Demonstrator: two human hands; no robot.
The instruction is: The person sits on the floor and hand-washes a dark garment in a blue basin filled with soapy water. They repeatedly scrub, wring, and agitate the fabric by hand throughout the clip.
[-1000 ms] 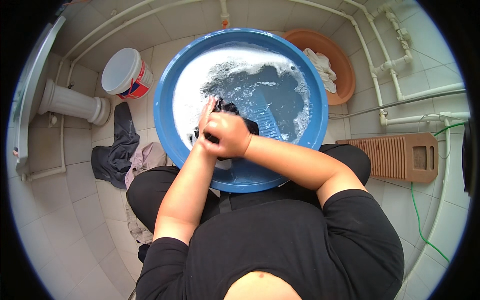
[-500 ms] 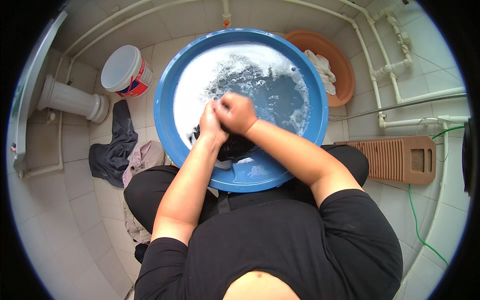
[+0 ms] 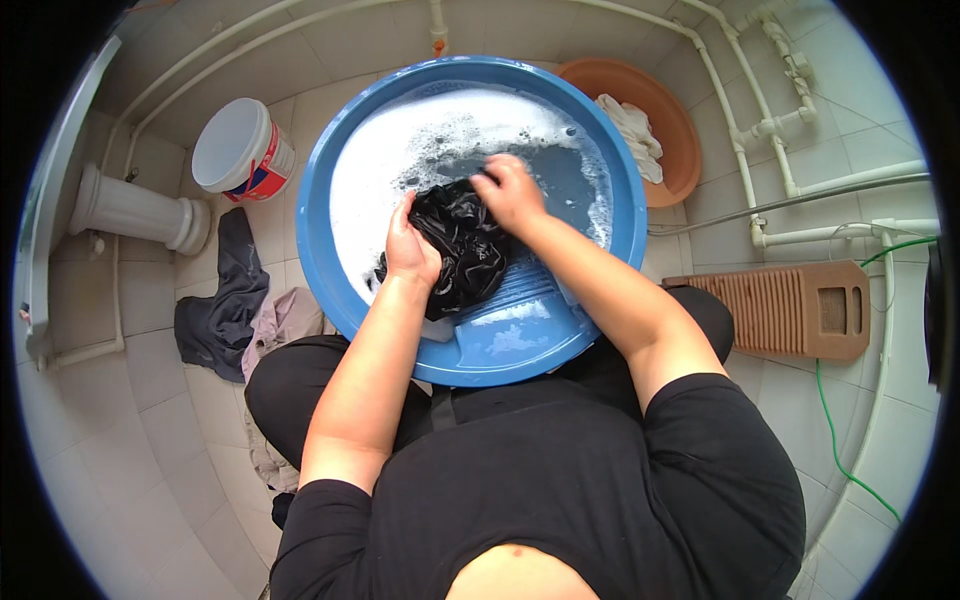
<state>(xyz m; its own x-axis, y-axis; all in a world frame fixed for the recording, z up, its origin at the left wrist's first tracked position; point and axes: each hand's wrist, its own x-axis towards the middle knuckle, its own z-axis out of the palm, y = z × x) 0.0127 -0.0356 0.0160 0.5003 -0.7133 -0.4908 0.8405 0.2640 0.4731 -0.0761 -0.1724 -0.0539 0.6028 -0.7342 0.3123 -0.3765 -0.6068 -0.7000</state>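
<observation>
A bunched, wet black garment (image 3: 462, 262) lies over the ribbed washboard part (image 3: 520, 283) of a large blue basin (image 3: 318, 185). My left hand (image 3: 413, 250) cups the garment's left side, fingers pointing up along it and closed on the cloth. At its upper right edge is my right hand (image 3: 514, 196), fingers curled in at the cloth and slightly blurred. Grey water (image 3: 575, 185) with thick white suds (image 3: 365, 185) fills the far part of the basin. A pale block (image 3: 438, 330), its kind unclear, sits just below the garment.
Behind the basin at right, an orange-brown tub (image 3: 682, 135) holds white cloth (image 3: 632, 135). A white bucket (image 3: 228, 145) stands at far left, above dark clothing (image 3: 225, 300) and pinkish clothing (image 3: 285, 318) on the floor. A brown washboard (image 3: 780, 308) is at right, near white pipes (image 3: 745, 150).
My hands were close together over the basin and have parted, the left moving slightly left and down, the right to the right. More of the black garment shows between them.
</observation>
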